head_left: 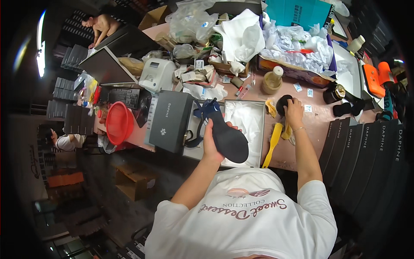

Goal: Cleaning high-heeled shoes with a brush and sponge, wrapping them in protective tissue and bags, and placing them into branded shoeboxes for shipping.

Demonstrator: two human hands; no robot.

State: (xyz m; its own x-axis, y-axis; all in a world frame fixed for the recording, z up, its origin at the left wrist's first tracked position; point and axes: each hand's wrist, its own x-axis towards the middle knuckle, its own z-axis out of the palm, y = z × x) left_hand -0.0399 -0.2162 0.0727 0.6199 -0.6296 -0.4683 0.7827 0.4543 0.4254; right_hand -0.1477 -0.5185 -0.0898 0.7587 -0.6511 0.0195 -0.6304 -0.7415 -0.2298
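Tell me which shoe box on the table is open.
The white box lined with white tissue paper, right behind the dark shoe held in the left hand. The dark grey box to its left lies closed.

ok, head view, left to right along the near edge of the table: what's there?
red bowl → black box lid → left hand holding dark shoe → yellow brush → right hand on a black round thing

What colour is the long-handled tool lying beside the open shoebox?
Yellow, clearest in the head view.
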